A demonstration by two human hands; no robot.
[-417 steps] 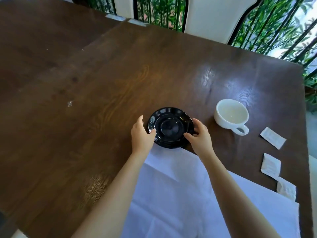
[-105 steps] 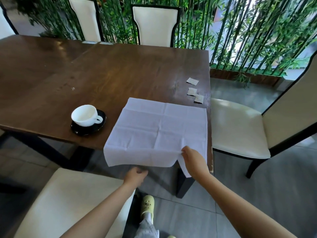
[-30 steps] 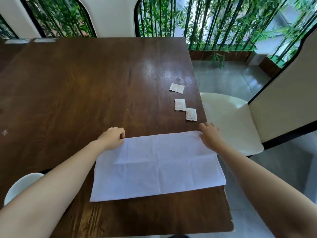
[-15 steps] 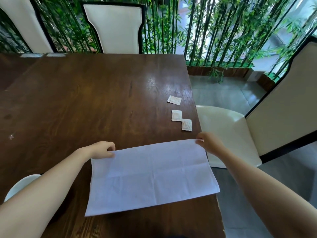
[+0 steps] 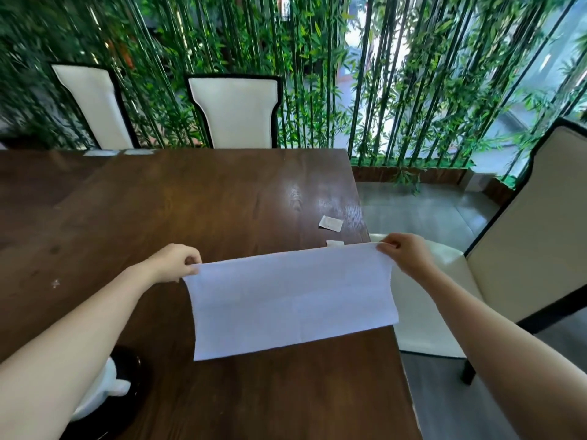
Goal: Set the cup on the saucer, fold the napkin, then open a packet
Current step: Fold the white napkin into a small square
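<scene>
A white napkin (image 5: 292,300), folded in half into a wide strip, hangs in the air above the dark wooden table (image 5: 190,201). My left hand (image 5: 176,263) pinches its upper left corner and my right hand (image 5: 406,255) pinches its upper right corner. At the lower left, mostly behind my left forearm, the white cup (image 5: 101,395) stands on the black saucer (image 5: 133,404). One white packet (image 5: 331,223) lies near the table's right edge. A second packet (image 5: 334,243) peeks out just above the napkin's top edge.
A cream chair (image 5: 508,249) stands close to the table's right side, its seat under my right hand. Two more cream chairs (image 5: 235,112) stand at the far side, in front of a wall of bamboo stems (image 5: 397,74).
Both hands have lifted the folded napkin's far edge off the table, so it now hangs from its two upper corners. The view has tilted up.
</scene>
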